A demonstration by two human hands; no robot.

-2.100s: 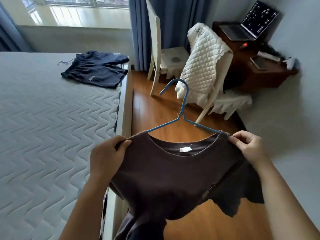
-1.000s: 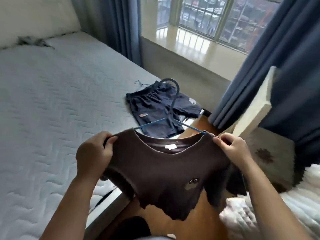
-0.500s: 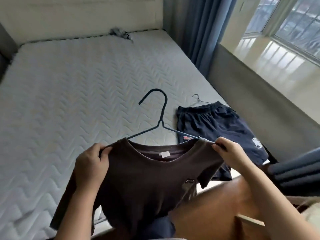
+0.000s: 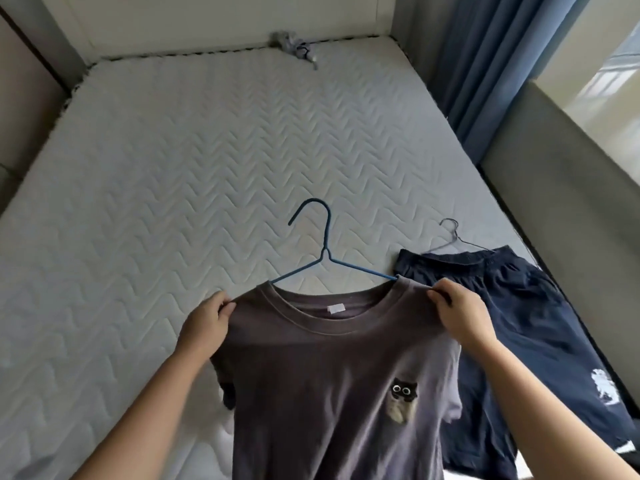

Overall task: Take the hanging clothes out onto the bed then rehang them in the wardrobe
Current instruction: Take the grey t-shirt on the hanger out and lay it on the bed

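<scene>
Head view: grey quilted mattress, blue curtain by far right corner. Dark brown T-shirt on blue wire hanger, over near edge, shoulders pinched by left hand and right hand.

The quilted mattress shows bare surface across its left half and middle, from the near edge up to the headboard. The brown T-shirt on its blue hanger, pinched at the shoulders by the left hand and right hand, fills the near middle. Just beside the right hand, navy shorts on a grey wire hanger cover the near right corner. A crumpled grey cloth lies at the far edge. A grey low wall and blue curtain close the right side.
</scene>
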